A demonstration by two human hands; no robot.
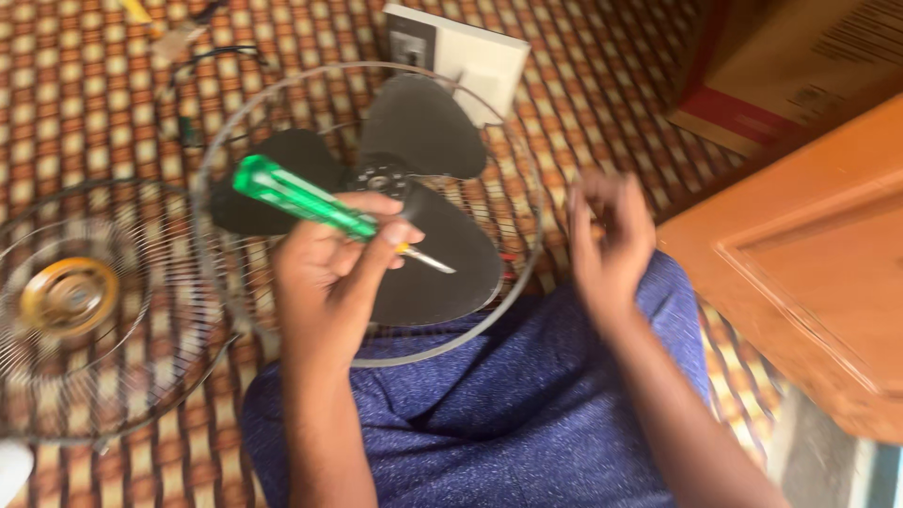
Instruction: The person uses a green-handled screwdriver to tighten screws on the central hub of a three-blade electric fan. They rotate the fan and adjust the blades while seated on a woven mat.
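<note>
My left hand (329, 268) grips a screwdriver with a translucent green handle (296, 196), its metal tip pointing right over a dark fan blade. The black three-blade fan (423, 127) lies inside a round wire guard ring (527, 160) resting against my blue-clad lap. My right hand (607, 240) hovers to the right of the fan, blurred, fingers loosely curled and apart, with nothing seen in it.
A second wire fan guard with a gold centre cap (71, 296) lies at left on the checked orange mat. A white box (461, 56) stands behind the fan, a cardboard box (800, 66) at top right, an orange wooden panel (809, 263) at right.
</note>
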